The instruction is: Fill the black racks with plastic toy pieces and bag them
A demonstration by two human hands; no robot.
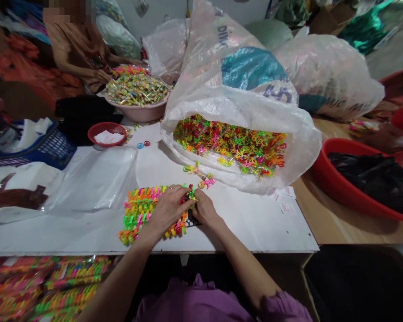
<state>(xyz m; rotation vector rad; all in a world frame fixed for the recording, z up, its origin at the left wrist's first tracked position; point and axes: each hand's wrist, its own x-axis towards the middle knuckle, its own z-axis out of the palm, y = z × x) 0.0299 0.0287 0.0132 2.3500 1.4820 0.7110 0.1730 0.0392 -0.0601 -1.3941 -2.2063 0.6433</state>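
Observation:
A board filled with rows of small bright plastic pieces (139,210) lies on the white table (255,223) in front of me. My left hand (169,208) rests on its right part, fingers curled and pinching a small piece at the board's right edge. My right hand (203,209) meets it there, fingers closed on the same spot; what they pinch is too small to name. Two loose coloured pieces (199,175) lie just beyond my hands. A big clear sack (242,103) full of the same pieces (235,145) lies open behind them.
A pink basin of coloured sticks (137,91) stands at the back left, where another person (77,49) works. A small red bowl (106,133), a blue basket (55,147) and clear plastic sheets lie left. A red tub with black items (366,179) is right. Filled packs (47,286) lie lower left.

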